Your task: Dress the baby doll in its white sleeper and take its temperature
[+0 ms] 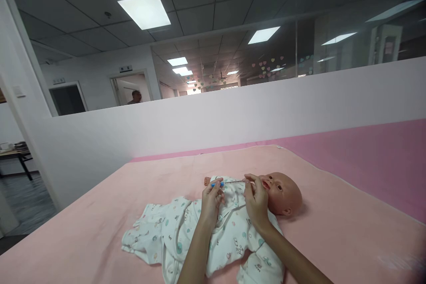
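Pink sheet (86, 226), near edge cut off. Doll (229, 235) on its back there, partly behind the forearms. Right hand (257, 202) by its mouth, left hand (211, 199) over its chest. Thin stick (233, 182) between: left fingers pinch its blue handle (218, 184); far end hidden at right fingertips, pinch unclear.

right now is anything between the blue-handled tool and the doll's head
Yes: in this view the right hand stands between the blue-handled tool and the doll's head. Nothing visible separates the tool from the left hand, which holds it.
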`<state>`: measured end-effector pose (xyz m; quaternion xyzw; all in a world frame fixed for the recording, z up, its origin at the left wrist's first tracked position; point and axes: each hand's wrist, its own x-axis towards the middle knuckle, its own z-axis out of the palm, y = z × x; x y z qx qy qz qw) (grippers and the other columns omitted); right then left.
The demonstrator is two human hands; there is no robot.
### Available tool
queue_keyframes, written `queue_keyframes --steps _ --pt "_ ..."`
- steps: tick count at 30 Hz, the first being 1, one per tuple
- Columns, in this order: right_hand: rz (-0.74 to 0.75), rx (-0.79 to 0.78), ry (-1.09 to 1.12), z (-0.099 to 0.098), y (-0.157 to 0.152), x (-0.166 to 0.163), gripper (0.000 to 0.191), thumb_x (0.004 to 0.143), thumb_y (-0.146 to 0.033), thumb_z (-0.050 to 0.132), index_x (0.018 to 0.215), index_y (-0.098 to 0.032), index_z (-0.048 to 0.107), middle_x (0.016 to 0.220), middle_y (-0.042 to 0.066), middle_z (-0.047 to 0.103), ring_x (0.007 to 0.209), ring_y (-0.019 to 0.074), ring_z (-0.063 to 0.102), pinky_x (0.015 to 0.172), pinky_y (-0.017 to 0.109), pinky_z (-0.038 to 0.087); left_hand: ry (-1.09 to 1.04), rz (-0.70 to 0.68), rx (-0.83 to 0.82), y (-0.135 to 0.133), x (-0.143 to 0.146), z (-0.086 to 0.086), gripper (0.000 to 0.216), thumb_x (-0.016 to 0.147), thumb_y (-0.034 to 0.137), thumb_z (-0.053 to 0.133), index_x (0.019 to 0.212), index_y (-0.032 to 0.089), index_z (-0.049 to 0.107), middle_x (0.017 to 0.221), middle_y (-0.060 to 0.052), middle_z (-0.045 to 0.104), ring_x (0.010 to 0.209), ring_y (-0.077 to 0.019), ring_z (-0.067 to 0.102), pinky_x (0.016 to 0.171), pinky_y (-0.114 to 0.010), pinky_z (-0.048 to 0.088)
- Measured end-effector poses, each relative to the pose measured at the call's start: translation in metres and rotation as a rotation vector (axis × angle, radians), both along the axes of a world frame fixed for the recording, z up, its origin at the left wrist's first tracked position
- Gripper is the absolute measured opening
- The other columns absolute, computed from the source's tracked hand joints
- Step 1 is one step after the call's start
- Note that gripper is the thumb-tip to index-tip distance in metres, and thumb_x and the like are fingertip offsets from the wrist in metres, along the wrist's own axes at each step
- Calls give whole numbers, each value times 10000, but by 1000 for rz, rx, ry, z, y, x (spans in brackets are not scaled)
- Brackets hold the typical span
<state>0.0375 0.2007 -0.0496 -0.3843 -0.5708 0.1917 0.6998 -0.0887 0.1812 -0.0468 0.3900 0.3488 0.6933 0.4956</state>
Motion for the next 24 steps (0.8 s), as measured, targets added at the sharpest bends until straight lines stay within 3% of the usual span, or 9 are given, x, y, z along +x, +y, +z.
queue_keyframes --steps 24 --pt "-10 38 -9 1 0 -1 268 814 -369 428 912 -158 561 637 29 555 597 156 522 517 260 420 -57 2 -26 1 0 1 451 654 412 658 995 127 580 697 -14 527 528 -35 448 437 -145 375"
